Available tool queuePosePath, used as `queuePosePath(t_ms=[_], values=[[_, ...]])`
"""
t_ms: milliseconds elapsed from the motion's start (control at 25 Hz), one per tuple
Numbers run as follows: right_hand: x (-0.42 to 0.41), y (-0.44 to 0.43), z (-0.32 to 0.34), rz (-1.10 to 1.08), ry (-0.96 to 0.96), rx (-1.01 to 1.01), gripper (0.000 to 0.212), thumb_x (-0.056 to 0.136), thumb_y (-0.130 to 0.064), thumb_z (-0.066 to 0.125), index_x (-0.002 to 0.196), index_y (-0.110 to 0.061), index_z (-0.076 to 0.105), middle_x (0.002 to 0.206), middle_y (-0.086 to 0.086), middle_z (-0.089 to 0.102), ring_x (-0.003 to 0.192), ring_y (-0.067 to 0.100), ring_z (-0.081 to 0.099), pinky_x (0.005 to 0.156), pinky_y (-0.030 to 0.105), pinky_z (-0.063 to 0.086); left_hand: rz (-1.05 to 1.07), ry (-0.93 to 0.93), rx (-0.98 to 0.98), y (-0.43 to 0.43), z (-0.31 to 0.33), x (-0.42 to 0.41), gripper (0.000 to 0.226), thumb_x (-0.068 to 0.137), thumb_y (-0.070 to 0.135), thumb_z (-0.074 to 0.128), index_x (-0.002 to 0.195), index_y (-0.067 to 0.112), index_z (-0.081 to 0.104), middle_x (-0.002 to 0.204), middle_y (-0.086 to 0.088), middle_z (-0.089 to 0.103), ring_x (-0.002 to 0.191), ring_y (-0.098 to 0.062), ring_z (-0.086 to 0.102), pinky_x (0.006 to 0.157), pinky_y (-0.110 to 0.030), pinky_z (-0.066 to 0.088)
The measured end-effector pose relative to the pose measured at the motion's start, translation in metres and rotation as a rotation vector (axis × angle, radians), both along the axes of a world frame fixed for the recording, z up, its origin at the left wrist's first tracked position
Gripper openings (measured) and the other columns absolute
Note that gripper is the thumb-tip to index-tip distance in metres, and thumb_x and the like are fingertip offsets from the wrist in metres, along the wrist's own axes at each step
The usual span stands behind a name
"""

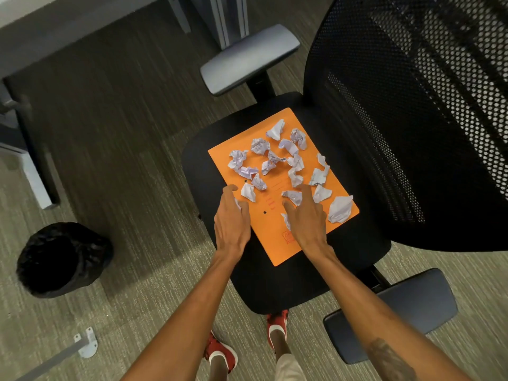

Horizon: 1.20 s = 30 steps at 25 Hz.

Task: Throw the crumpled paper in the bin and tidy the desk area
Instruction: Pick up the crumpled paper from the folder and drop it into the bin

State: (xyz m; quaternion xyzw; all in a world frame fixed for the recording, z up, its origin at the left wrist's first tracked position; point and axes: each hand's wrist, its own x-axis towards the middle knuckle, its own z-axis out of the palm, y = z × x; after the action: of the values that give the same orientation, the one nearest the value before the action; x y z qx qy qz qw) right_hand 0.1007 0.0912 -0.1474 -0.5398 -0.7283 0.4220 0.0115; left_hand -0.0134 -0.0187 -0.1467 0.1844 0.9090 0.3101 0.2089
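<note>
Crumpled paper balls (277, 160): scattered on orange folder (275, 243), chair seat (288, 287). Left hand (232, 220): grip closed round one ball. Right hand (308, 218): fingers spread. Bin (61, 258): 8 o'clock.

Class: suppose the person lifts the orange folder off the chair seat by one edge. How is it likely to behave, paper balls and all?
The orange folder looks thin and flat, so it probably bends or sags. The crumpled paper balls lie loose on it and look light, so they would likely slide off. Two hands at opposite edges should keep it more level.
</note>
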Motion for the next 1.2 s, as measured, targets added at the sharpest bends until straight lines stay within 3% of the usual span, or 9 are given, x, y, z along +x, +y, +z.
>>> queuePosePath(t_ms=[240, 480, 640, 760, 960, 1080, 1200], values=[[-0.009, -0.001, -0.013, 0.085, -0.068, -0.01, 0.055, 0.098, -0.028, 0.06, 0.144, -0.013, 0.034, 0.125, 0.016, 0.06, 0.118, 0.035, 0.056, 0.097, 0.042, 0.042, -0.177, 0.044, -0.201, 0.021, -0.008, -0.011, 0.048, 0.098, 0.055, 0.047, 0.134, 0.025, 0.037, 0.119, -0.003, 0.063, 0.102, -0.029, 0.062, 0.071, -0.041, 0.043], [-0.004, -0.014, -0.025, 0.104, -0.095, 0.048, 0.024, 0.099, -0.025, 0.057, 0.117, -0.01, 0.053, 0.119, 0.01, 0.054, 0.101, 0.028, 0.059, 0.086, 0.038, 0.046, -0.255, 0.113, -0.245, 0.018, -0.016, -0.011, 0.017, 0.1, 0.028, 0.046, 0.113, 0.017, 0.045, 0.104, -0.004, 0.059, 0.084, -0.027, 0.057, 0.062, -0.039, 0.04], [-0.004, -0.021, -0.021, 0.064, -0.106, 0.092, 0.017, 0.095, -0.013, 0.06, 0.111, -0.009, 0.058, 0.124, 0.007, 0.041, 0.088, 0.021, 0.058, 0.075, 0.031, 0.048, -0.26, 0.078, -0.265, 0.018, -0.012, -0.01, 0.014, 0.095, 0.027, 0.051, 0.101, 0.016, 0.043, 0.098, -0.004, 0.051, 0.082, -0.026, 0.054, 0.063, -0.042, 0.044], [-0.002, -0.023, -0.02, 0.071, -0.093, 0.063, 0.016, 0.092, -0.008, 0.06, 0.107, -0.009, 0.058, 0.118, 0.005, 0.048, 0.092, 0.02, 0.058, 0.076, 0.03, 0.049, -0.293, 0.088, -0.275, 0.017, -0.011, -0.01, 0.019, 0.093, 0.029, 0.051, 0.09, 0.017, 0.037, 0.092, -0.002, 0.045, 0.078, -0.025, 0.051, 0.059, -0.038, 0.037], [-0.002, -0.022, -0.015, 0.143, 0.064, 0.115, 0.008, 0.095, -0.006, 0.057, 0.098, -0.013, 0.061, 0.098, -0.001, 0.06, 0.085, 0.015, 0.059, 0.073, 0.03, 0.052, -0.185, -0.014, -0.122, 0.009, -0.004, -0.024, 0.021, 0.089, 0.023, 0.054, 0.079, 0.018, 0.036, 0.075, -0.003, 0.048, 0.062, -0.02, 0.045, 0.054, -0.036, 0.038], [-0.011, -0.017, -0.011, 0.175, 0.168, 0.06, 0.014, 0.096, -0.003, 0.054, 0.093, -0.013, 0.064, 0.092, -0.005, 0.064, 0.072, 0.005, 0.06, 0.059, 0.012, 0.05, -0.258, 0.045, -0.099, 0.008, 0.002, -0.037, 0.015, 0.09, 0.021, 0.054, 0.099, 0.021, 0.042, 0.072, -0.002, 0.054, 0.06, -0.021, 0.052, 0.058, -0.041, 0.047], [-0.029, -0.005, -0.005, 0.144, 0.191, 0.034, 0.029, 0.094, -0.002, 0.047, 0.09, -0.017, 0.072, 0.09, -0.008, 0.07, 0.072, 0.0, 0.062, 0.061, 0.004, 0.039, -0.362, 0.143, -0.119, 0.016, 0.004, -0.047, 0.048, 0.095, 0.025, 0.051, 0.14, 0.03, 0.035, 0.073, 0.001, 0.054, 0.066, -0.023, 0.058, 0.062, -0.039, 0.048]])
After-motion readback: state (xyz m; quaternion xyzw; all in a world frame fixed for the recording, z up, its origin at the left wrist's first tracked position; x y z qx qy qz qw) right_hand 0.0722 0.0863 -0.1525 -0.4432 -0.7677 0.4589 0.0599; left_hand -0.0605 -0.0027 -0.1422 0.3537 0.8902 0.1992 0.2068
